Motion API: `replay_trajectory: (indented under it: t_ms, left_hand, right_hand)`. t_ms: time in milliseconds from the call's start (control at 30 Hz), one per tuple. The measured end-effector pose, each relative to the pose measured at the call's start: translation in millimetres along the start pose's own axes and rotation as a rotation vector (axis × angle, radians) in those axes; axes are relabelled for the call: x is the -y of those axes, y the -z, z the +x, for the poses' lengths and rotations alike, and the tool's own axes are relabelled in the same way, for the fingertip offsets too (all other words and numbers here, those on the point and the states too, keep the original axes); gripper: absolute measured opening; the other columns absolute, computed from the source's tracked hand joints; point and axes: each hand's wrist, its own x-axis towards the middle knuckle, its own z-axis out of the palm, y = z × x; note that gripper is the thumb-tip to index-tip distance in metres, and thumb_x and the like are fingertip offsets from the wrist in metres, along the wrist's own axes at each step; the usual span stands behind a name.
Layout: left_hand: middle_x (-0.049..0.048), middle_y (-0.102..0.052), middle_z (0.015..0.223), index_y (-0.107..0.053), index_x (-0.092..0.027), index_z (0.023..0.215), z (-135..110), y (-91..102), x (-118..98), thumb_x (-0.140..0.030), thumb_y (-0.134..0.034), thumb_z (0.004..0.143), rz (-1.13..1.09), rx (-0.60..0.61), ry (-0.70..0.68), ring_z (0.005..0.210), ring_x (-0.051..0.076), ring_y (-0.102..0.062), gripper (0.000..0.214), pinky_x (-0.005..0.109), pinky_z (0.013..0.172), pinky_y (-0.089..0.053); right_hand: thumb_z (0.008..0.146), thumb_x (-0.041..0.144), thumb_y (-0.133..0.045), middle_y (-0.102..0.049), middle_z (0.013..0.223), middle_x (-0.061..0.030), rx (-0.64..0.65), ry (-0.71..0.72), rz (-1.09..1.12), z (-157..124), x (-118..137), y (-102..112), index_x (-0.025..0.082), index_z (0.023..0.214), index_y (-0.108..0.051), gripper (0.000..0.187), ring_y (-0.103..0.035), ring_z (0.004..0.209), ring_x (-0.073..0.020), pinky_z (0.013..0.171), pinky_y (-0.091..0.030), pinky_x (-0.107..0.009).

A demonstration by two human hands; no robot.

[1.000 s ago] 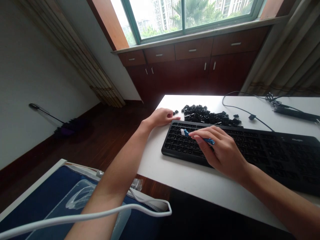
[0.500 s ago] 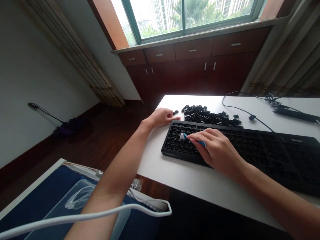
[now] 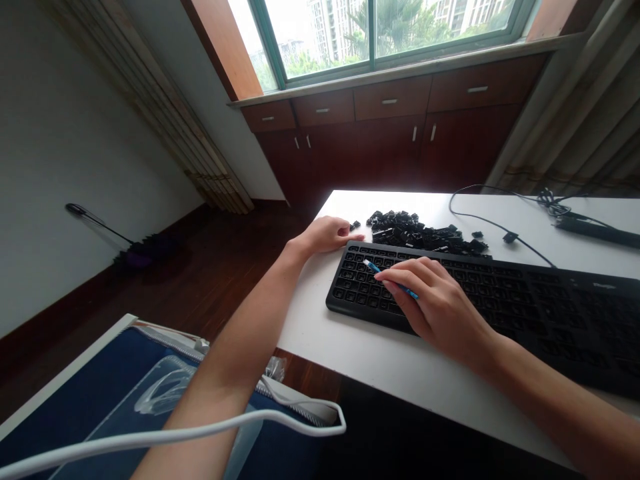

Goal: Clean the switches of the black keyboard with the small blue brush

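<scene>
A black keyboard (image 3: 520, 300) without its keycaps lies across a white table (image 3: 380, 363). My right hand (image 3: 433, 303) rests over the keyboard's left part, fingers pinched on a small blue brush (image 3: 373, 268) whose tip touches the key sockets. My left hand (image 3: 327, 235) lies on the table at the keyboard's far left corner, fingers curled against the keyboard edge, holding nothing that I can see. A heap of loose black keycaps (image 3: 423, 233) sits just behind the keyboard.
A black cable (image 3: 500, 223) and a dark bar-shaped object (image 3: 597, 230) lie at the table's back right. A white cord (image 3: 200, 427) crosses over a blue bag (image 3: 100, 400) at lower left. Wooden cabinets (image 3: 390, 133) stand under the window.
The right hand has swept the blue brush over the keyboard's left sockets, down and back a little. The left hand has stayed put. The view has shifted slightly.
</scene>
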Motion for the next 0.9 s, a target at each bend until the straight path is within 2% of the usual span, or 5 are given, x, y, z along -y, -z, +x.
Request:
replay_trajectory:
  t_ms: [367,533,700,800,900]
  left_hand:
    - [-0.0001,-0.053,0.059,-0.051,-0.017,0.061,-0.7,0.7,0.1,-0.071,-0.056,0.080,0.004,-0.005,0.006,0.055,0.010,-0.037,0.057,0.028,0.055,-0.023]
    - [0.0002,-0.054,0.060,-0.051,-0.017,0.062,-1.4,0.0,1.4,-0.072,-0.056,0.079,-0.006,-0.007,-0.003,0.055,0.010,-0.037,0.058,0.027,0.056,-0.024]
    - [0.0005,-0.054,0.060,-0.051,-0.017,0.061,-1.1,-0.2,1.7,-0.072,-0.055,0.080,-0.007,-0.013,-0.015,0.055,0.011,-0.036,0.058,0.028,0.056,-0.023]
    - [0.0007,-0.054,0.061,-0.052,-0.017,0.062,-1.0,-0.1,2.0,-0.072,-0.055,0.080,-0.004,-0.013,-0.012,0.056,0.011,-0.037,0.058,0.028,0.056,-0.024]
    - [0.0008,-0.055,0.061,-0.053,-0.017,0.063,-1.3,0.0,2.1,-0.072,-0.054,0.080,-0.003,-0.012,-0.008,0.056,0.011,-0.038,0.058,0.028,0.055,-0.024]
  right_hand:
    - [0.095,0.015,-0.053,-0.065,0.109,-0.0081,0.032,-0.070,0.125,-0.2,1.9,0.2,0.018,0.116,-0.057,0.022,-0.058,0.100,-0.0194,0.091,-0.046,-0.039]
    - [0.097,0.018,-0.049,-0.067,0.106,-0.0076,0.104,-0.132,0.114,0.3,-0.1,-1.1,0.018,0.112,-0.058,0.017,-0.060,0.098,-0.0201,0.090,-0.046,-0.040]
    - [0.095,0.015,-0.053,-0.067,0.108,-0.0107,0.004,-0.033,-0.063,0.5,0.6,-1.8,0.016,0.116,-0.057,0.022,-0.061,0.096,-0.0228,0.087,-0.047,-0.043]
    - [0.094,0.013,-0.053,-0.068,0.109,-0.0095,0.002,0.012,0.054,0.5,2.5,0.2,0.018,0.118,-0.056,0.025,-0.062,0.096,-0.0209,0.086,-0.048,-0.040]
    - [0.094,0.013,-0.054,-0.070,0.108,-0.0079,0.073,0.087,0.124,0.2,2.2,0.0,0.019,0.119,-0.057,0.025,-0.062,0.093,-0.0195,0.084,-0.050,-0.038]
